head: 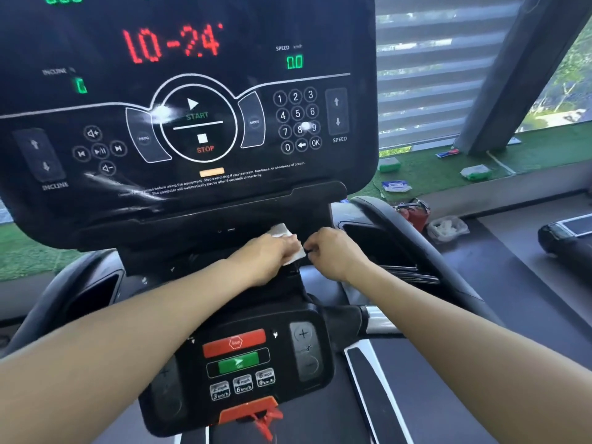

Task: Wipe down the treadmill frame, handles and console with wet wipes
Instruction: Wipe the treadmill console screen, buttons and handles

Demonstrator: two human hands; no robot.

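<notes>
The black treadmill console (192, 123) fills the upper left, its display lit with red and green digits. Below it, my left hand (272, 254) holds a white wet wipe (283, 231) against the black neck under the console shelf. My right hand (333, 251) is right beside it, fingers curled and pinching something small and dark at the wipe's right edge. A lower control panel (243, 363) with a red stop bar and a green go bar sits between my forearms. A curved black handle (400, 232) runs past my right hand.
Wipe packets (395, 186) and a crumpled bag (447, 229) lie on the green turf (448, 168) and ledge at the right. A window with blinds (442, 75) is behind. A red safety clip (262, 421) hangs at the lower panel's front edge. A neighbouring machine (563, 235) stands far right.
</notes>
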